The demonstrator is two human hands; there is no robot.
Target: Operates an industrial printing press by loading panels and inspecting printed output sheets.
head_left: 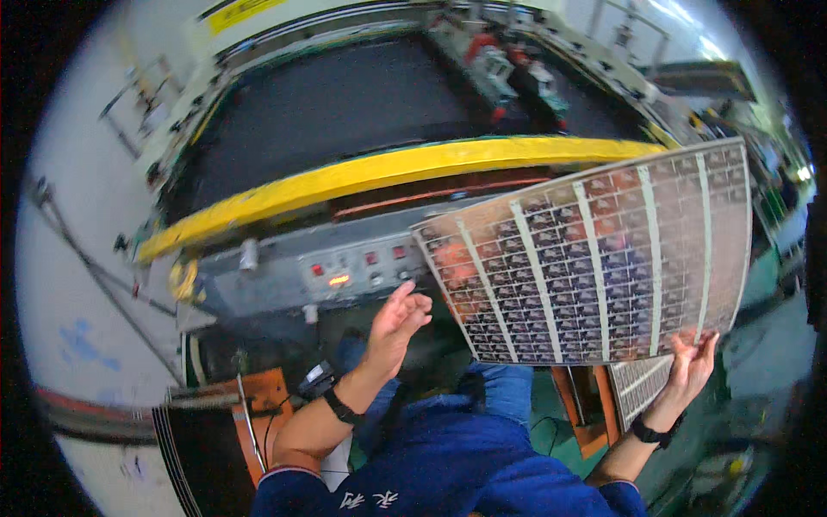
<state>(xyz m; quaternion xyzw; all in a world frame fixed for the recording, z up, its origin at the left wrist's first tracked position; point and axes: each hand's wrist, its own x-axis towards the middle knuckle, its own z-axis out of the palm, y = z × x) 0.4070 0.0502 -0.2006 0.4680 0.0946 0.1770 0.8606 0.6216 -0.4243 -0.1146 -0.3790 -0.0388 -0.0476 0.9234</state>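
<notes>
**Around the machine**

A long yellow guard bar [388,172] curves across the scene from left to right. Beyond it, further off, lies a wide black bed [336,103]. Just below the bar sits a grey control panel [336,271] with red buttons and one lit orange indicator. At the near left stands a stack of dark sheets [194,461] beside an orange stand [267,401]. A second printed sheet [639,386] rests at the near right, above green floor [767,345].

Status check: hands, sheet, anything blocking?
Right hand grips printed sheet at its lower corner. Left hand open beside its left edge. Control panel close behind.
</notes>
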